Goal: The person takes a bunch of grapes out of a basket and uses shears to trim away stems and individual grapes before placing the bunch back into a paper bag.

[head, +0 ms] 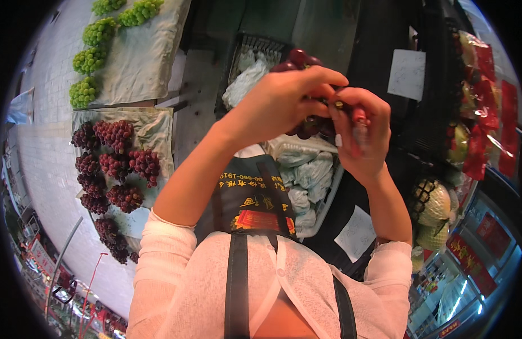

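A bunch of dark red grapes [298, 57] shows above and below my left hand [286, 99], which is closed around it. Close by on the right is my right hand [362, 127], its fingertips almost meeting those of the left. A red-handled tool [359, 115] is held in my right hand; its lower part is blurred, so its exact kind is unclear. A small dark round piece [339, 104] with a yellowish spot sits at the right hand's fingertips, perhaps a grape. My fingers hide much of the bunch.
Red grape bunches [116, 165] and green grape bunches [89, 59] lie on cloth-covered stands at left. Below my hands are a white basket [328, 203] of crumpled plastic bags and a black crate [261, 42]. Paper sheets [407, 74] and netted melons [432, 203] are at right.
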`<state>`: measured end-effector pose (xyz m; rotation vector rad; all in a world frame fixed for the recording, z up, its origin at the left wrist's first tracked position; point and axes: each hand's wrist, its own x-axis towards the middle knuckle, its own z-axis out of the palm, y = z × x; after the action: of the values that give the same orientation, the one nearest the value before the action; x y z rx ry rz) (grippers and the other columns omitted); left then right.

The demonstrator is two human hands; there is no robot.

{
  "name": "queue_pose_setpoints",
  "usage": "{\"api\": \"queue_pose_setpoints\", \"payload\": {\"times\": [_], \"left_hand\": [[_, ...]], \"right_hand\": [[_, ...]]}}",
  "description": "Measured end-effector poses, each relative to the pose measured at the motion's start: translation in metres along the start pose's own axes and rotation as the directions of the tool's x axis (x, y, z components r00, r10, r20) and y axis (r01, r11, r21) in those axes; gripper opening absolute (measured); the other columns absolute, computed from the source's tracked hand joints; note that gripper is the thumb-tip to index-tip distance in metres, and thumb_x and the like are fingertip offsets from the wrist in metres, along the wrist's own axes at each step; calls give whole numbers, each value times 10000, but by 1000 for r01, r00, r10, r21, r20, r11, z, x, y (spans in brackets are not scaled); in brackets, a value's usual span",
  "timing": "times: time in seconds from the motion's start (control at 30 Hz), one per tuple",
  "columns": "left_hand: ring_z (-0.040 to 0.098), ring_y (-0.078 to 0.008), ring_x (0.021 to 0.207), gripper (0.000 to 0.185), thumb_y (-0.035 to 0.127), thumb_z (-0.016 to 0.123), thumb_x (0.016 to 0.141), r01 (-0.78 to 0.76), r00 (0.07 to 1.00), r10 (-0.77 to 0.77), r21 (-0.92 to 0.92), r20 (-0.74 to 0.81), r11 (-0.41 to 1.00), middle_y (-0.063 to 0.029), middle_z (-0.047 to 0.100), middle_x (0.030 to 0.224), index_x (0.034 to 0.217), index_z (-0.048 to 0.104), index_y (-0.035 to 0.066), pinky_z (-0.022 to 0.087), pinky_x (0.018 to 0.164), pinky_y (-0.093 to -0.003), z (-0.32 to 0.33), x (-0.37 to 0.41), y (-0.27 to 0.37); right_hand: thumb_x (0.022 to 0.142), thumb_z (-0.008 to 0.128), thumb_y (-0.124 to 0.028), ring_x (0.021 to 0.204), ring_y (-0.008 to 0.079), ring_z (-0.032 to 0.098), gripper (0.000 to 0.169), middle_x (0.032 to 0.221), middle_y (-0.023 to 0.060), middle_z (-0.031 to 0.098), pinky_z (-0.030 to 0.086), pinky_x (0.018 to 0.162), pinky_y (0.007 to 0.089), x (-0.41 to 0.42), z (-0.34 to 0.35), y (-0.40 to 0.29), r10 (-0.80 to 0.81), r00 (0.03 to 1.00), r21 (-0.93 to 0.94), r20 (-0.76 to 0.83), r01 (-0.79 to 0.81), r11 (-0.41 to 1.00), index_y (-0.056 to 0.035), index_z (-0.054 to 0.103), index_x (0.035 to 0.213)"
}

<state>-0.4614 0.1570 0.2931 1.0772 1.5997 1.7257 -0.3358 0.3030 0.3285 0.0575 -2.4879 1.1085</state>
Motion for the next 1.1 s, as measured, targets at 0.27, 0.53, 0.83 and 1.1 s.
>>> {"api": "queue_pose_setpoints", "payload": {"times": [0.27, 0.53, 0.83, 1.1], "left_hand": [[451, -217, 1323, 801, 679, 284, 938, -102, 992, 82, -234, -94, 967, -130, 498, 1406, 1390, 467, 43, 373, 1101, -384, -43, 4, -62], [533, -242, 1225, 1025, 852, 330, 767, 353, 934, -125, -799, 336, 487, -84, 539, 1361, 1458, 384, 97, 434, 1045, -423, -3, 13, -12], [360, -261, 1376, 923, 811, 327, 820, 409, 910, 231, -840, 344, -357, -75, 389, 1488, 1453, 361, 139, 283, 1154, -441, 37, -14, 2], [369, -340, 1382, 986, 828, 299, 813, 462, 887, 146, -830, 439, -311, -149, 347, 1515, 1519, 253, 140, 336, 1133, -512, 29, -21, -30]], "right_hand": [[838, 599, 170, 832, 129, 587, 372, 1000, 117, 598, 491, 729, 242, 27, -36, -81, -48, 997, 49, -54, 51, 997, -15, 456, 1127], [805, 699, 4, 755, 78, 548, 344, 898, 24, 619, 434, 547, 211, 92, -86, -140, 317, 925, -41, -210, -332, 942, -41, 563, 1118], [822, 658, -34, 570, 95, 538, 316, 826, 46, 572, 436, 465, 233, 122, -92, -112, 546, 831, 90, -102, -539, 837, -26, 528, 1110], [833, 662, -27, 750, 123, 558, 314, 887, 28, 551, 468, 659, 260, 120, -93, -52, 505, 863, 118, -14, -500, 858, -22, 517, 1112]]}}
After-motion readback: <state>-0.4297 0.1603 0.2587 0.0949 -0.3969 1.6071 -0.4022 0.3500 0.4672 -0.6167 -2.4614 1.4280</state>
